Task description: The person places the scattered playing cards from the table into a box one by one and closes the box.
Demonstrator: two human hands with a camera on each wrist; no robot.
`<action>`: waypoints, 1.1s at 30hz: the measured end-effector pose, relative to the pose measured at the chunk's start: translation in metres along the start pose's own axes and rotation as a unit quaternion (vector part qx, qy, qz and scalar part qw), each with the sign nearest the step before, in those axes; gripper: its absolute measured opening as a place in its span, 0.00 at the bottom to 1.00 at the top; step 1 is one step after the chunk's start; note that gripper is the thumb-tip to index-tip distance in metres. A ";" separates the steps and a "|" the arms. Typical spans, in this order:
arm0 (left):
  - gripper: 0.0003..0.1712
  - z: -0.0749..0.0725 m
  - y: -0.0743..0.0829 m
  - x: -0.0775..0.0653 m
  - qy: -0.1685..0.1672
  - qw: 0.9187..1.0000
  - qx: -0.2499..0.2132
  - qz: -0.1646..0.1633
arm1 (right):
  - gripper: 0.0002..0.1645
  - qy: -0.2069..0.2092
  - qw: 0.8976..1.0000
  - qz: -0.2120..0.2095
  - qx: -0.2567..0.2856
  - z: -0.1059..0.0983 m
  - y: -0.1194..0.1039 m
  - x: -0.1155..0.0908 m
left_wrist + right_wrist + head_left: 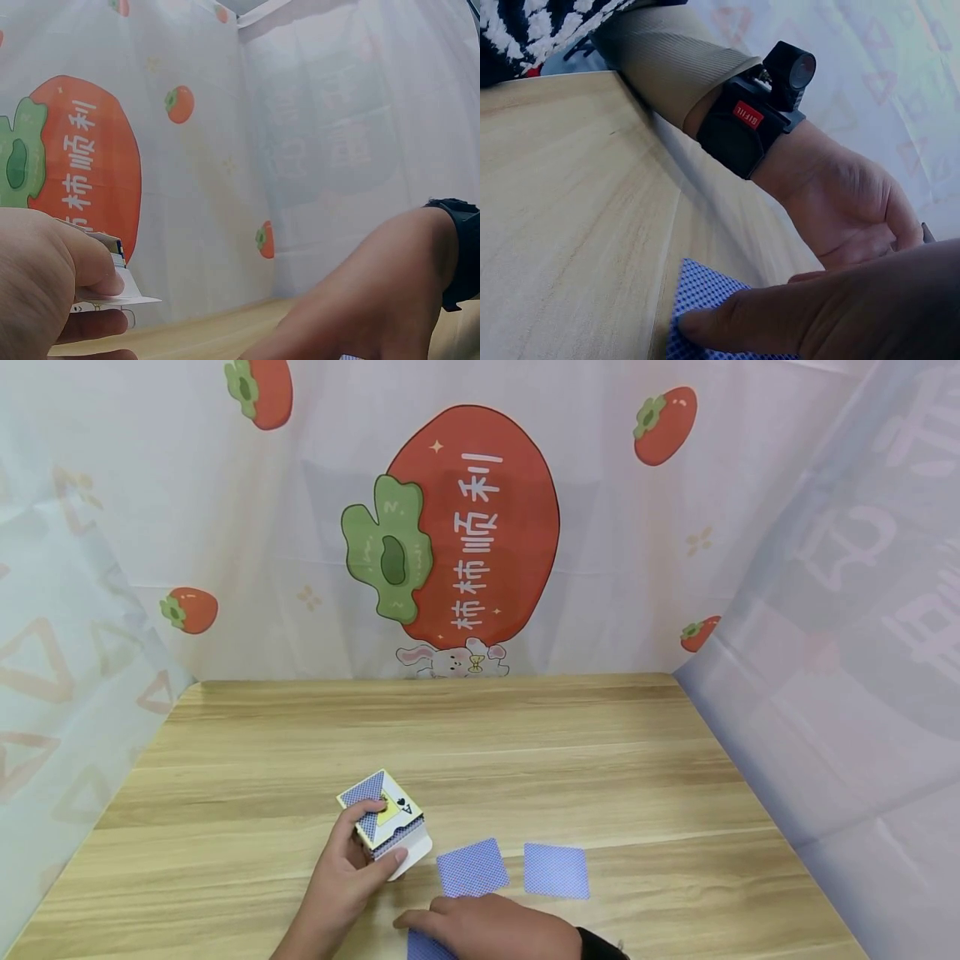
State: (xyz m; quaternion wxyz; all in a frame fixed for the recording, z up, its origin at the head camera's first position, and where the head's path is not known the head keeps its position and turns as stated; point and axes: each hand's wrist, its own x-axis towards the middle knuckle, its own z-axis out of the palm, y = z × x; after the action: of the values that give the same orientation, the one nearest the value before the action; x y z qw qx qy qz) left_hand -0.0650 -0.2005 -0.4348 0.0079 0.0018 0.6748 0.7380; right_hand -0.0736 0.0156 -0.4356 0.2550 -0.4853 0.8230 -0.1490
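Observation:
My left hand (347, 870) grips a playing card box (384, 808) printed with an ace of spades. Its white flap (415, 852) hangs open under the thumb, which also shows on the flap in the left wrist view. To the right, my right hand (491, 927) is low over the table with a blue-backed playing card (427, 947). In the right wrist view the thumb lies on this card's patterned back (697, 285); the fingers beneath are hidden. Beyond the right hand lie two more face-down cards, one nearer (472, 867) and partly covered, one farther right (557, 870).
The wooden table (637, 760) reaches back to a printed cloth (600, 568) with persimmon drawings. Cloth side walls stand at left (67, 610) and right (862, 635). A black wrist camera (787, 71) sits on the left forearm.

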 end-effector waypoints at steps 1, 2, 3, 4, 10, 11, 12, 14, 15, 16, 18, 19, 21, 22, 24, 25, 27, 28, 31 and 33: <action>0.37 0.000 0.000 0.000 -0.001 1.000 0.000 0.000 | 0.38 -0.010 1.000 0.000 0.020 0.000 0.000 0.000; 0.37 0.000 0.000 0.000 -0.002 1.000 0.000 0.001 | 0.37 -0.019 0.999 0.002 0.039 -0.001 0.000 -0.001; 0.37 0.000 0.000 0.000 -0.003 1.000 -0.002 0.000 | 0.36 -0.028 0.998 0.004 0.059 -0.002 0.000 -0.002; 0.37 0.000 0.000 0.000 -0.004 1.000 -0.003 -0.001 | 0.36 -0.033 0.997 0.002 0.076 -0.003 0.001 -0.003; 0.37 0.000 0.000 0.001 -0.001 1.000 -0.007 -0.011 | 0.23 -0.014 0.994 -0.029 0.101 -0.011 0.004 -0.014; 0.37 0.000 0.000 0.001 0.000 1.000 -0.007 -0.012 | 0.20 -0.007 0.995 -0.031 0.098 -0.013 0.005 -0.015; 0.37 0.000 -0.001 0.001 0.001 1.000 -0.007 -0.012 | 0.16 0.000 0.994 -0.033 0.101 -0.014 0.006 -0.016; 0.37 0.000 -0.001 0.002 0.000 1.000 -0.008 -0.011 | 0.13 0.012 0.993 -0.037 0.108 -0.018 0.008 -0.016; 0.37 0.000 -0.001 0.001 0.001 1.000 -0.008 -0.011 | 0.12 0.019 0.993 -0.040 0.112 -0.020 0.009 -0.016; 0.37 0.000 -0.002 0.002 0.001 1.000 -0.007 -0.010 | 0.12 0.026 0.991 -0.044 0.126 -0.022 0.010 -0.016; 0.37 -0.001 -0.002 0.002 0.001 1.000 -0.006 -0.006 | 0.12 0.045 0.985 -0.053 0.157 -0.026 0.012 -0.015; 0.37 -0.001 -0.003 0.002 0.001 1.000 -0.006 -0.003 | 0.13 0.058 0.981 -0.057 0.177 -0.027 0.013 -0.014; 0.37 -0.001 -0.003 0.002 0.002 1.000 -0.007 0.001 | 0.13 0.083 0.967 -0.059 0.232 -0.030 0.015 -0.014; 0.36 0.000 -0.004 0.002 0.002 1.000 -0.007 0.005 | 0.12 0.095 0.960 -0.056 0.257 -0.031 0.016 -0.013; 0.36 0.000 -0.004 0.003 0.002 1.000 -0.009 0.010 | 0.11 0.118 0.943 -0.040 0.310 -0.032 0.017 -0.013; 0.36 0.000 -0.004 0.003 0.002 1.000 -0.011 0.012 | 0.11 0.125 0.931 -0.026 0.341 -0.033 0.017 -0.012; 0.36 0.001 -0.004 0.003 0.002 1.000 -0.013 0.015 | 0.11 0.144 0.912 0.007 0.383 -0.035 0.017 -0.011; 0.36 0.001 -0.004 0.003 0.002 1.000 -0.013 0.016 | 0.11 0.155 0.902 0.026 0.402 -0.035 0.017 -0.011; 0.37 0.002 -0.003 0.002 0.001 1.000 -0.010 0.016 | 0.11 0.186 0.871 0.075 0.449 -0.037 0.017 -0.009; 0.37 0.002 -0.003 0.002 -0.003 1.000 -0.008 0.017 | 0.11 0.200 0.857 0.093 0.465 -0.038 0.017 -0.007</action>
State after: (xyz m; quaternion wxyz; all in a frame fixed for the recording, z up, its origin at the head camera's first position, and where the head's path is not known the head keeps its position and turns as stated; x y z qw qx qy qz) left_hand -0.0667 -0.1985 -0.4375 -0.0022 0.0151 0.6687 0.7433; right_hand -0.1044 0.0298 -0.4112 0.2935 -0.1908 0.7327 -0.5836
